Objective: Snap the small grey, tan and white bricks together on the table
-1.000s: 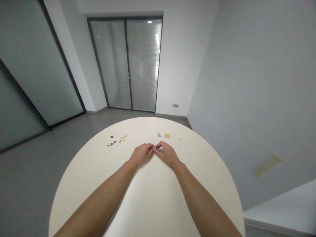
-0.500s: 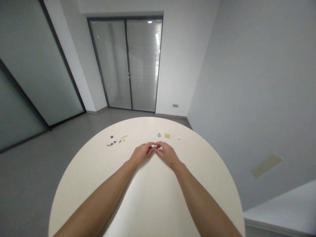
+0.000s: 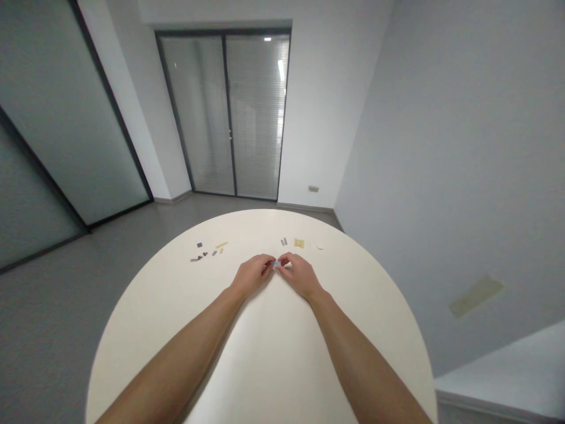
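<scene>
My left hand [image 3: 252,274] and my right hand [image 3: 299,274] meet fingertip to fingertip over the middle of a round cream table [image 3: 265,365]. Both pinch a tiny grey piece [image 3: 277,264] held between them, just above the tabletop. The fingers of each hand are curled closed around it. Most of the piece is hidden by the fingertips.
Several small grey and tan pieces [image 3: 205,252] lie at the far left of the table. A grey piece [image 3: 283,241], a tan plate [image 3: 299,242] and pale bits [image 3: 318,246] lie just beyond my hands. Glass sliding doors [image 3: 229,115] stand behind the table.
Both hands stay together on the small grey piece; only the fingertips have shifted slightly.
</scene>
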Available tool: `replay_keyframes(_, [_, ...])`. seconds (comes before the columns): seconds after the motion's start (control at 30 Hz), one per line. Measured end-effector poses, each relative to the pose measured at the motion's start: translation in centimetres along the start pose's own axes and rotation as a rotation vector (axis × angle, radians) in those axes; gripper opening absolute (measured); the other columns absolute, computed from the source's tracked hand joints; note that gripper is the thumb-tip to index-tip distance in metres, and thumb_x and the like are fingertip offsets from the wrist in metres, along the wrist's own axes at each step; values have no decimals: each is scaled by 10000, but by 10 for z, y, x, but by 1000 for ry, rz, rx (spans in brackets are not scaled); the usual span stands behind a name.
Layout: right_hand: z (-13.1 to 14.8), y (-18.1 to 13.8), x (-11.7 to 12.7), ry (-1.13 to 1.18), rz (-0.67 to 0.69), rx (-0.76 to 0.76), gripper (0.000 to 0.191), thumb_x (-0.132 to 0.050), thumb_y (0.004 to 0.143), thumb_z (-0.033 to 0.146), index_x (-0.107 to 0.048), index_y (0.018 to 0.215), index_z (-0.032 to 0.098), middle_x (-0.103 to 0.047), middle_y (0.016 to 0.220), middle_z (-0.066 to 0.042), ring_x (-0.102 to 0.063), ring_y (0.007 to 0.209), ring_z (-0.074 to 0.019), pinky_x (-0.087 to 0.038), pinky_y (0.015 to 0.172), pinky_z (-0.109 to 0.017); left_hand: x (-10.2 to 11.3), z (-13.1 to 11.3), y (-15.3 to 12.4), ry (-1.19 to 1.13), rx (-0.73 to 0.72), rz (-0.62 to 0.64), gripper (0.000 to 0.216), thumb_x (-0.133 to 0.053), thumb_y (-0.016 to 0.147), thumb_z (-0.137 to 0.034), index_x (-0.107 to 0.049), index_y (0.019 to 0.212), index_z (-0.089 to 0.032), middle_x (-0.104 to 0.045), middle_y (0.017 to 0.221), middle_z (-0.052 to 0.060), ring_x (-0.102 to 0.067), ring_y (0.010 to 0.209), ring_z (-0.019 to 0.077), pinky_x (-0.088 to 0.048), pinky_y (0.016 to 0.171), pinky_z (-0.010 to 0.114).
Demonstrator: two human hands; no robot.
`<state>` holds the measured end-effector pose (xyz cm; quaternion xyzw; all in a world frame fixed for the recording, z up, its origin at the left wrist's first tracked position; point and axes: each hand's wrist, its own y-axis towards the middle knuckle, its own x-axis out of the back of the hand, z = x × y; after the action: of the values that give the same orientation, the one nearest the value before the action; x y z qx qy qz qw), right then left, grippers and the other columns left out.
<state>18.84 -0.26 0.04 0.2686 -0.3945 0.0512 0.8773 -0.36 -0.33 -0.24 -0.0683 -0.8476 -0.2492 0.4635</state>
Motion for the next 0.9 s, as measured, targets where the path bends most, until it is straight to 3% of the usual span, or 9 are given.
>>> replay_keyframes(0.4, [-3,0,-3,4,6,30,128,-632,859,229,-634,987,236,-688,962,-12,-608,924,-169,-439,846,-306,-5,8,1,5,-47,-82,234,-444,951,-225,-645,1066,-257,-698,1057,2,-629,986,169,-471,823,271])
replay_keyframes(0.9, [-1,0,-1,-7,17,10,128,-624,859,229,-635,985,245,-688,955,-4,-607,922,-164,-434,838,-293,-5,7,1,4,-67,-113,254,-426,968,-246,-646,1094,-263,-699,1077,7,-636,1006,171,-491,838,280])
